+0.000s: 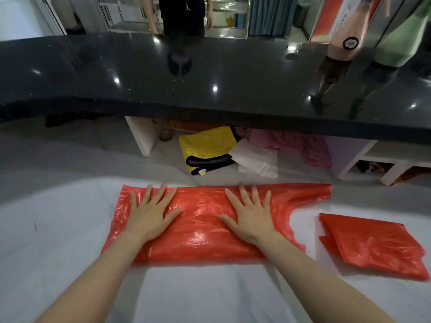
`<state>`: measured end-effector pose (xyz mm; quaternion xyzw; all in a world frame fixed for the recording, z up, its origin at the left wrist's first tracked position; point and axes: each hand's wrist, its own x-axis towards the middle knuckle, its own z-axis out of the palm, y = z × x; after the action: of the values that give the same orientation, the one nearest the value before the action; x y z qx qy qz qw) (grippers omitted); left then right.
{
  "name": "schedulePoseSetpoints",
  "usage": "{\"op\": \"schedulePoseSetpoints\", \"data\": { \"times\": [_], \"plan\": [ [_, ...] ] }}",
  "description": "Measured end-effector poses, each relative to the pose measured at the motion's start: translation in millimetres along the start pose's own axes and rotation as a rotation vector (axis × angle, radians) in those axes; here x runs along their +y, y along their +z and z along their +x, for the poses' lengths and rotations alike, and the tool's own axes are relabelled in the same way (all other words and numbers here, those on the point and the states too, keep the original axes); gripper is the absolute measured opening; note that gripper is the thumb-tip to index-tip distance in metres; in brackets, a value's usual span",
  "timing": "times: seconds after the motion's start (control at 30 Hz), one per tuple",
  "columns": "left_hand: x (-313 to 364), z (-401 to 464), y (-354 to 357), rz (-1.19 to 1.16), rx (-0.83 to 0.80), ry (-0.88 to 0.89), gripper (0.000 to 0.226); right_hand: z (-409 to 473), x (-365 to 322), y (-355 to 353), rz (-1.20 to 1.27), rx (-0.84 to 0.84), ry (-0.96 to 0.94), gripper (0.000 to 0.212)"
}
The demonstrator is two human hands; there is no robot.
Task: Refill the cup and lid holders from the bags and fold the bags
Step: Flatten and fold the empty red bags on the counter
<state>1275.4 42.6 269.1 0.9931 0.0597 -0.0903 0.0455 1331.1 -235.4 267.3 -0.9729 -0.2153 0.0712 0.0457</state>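
The red bag is being pressed flat by the left hand and right hand, fingers spread straight, smoothing it for folding; a folded bag is lying at three o'clock.

Both bare forearms extended forward from lower frame, converging slightly, left hand palm down, fingers straight and spread, thumb angled inward, right hand palm down, fingers straight and spread, thumb angled inward, hands apart, level

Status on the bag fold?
Left hand, right hand flat, pressing red bag on white surface. Folded bag apart, rightward. Nothing obstructing.
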Motion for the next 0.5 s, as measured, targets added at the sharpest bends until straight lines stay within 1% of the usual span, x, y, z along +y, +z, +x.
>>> {"op": "schedulePoseSetpoints", "data": {
  "times": [0.07, 0.17, 0.27, 0.37, 0.43, 0.5],
  "plan": [
    [-4, 0, 7, 0.005, 0.001, -0.010, 0.083, 0, 12, 6, -0.008, -0.028, 0.012, 0.084],
    [-6, 2, 10, 0.006, 0.002, -0.026, 0.083, 1, 34, 7, -0.036, -0.023, 0.040, 0.084],
    [-9, 3, 11, 0.007, -0.002, -0.016, 0.084, -3, 74, 5, -0.046, 0.013, 0.143, 0.084],
    [-9, 3, 11, 0.010, -0.007, -0.012, 0.083, -8, 110, -2, -0.061, -0.007, 0.237, 0.085],
    [-8, 3, 11, 0.007, -0.016, -0.014, 0.082, -8, 114, -7, -0.070, -0.048, 0.248, 0.084],
    [-7, 1, 11, -0.005, -0.014, -0.021, 0.083, -8, 106, -13, -0.055, -0.040, 0.274, 0.081]
  ]
}}
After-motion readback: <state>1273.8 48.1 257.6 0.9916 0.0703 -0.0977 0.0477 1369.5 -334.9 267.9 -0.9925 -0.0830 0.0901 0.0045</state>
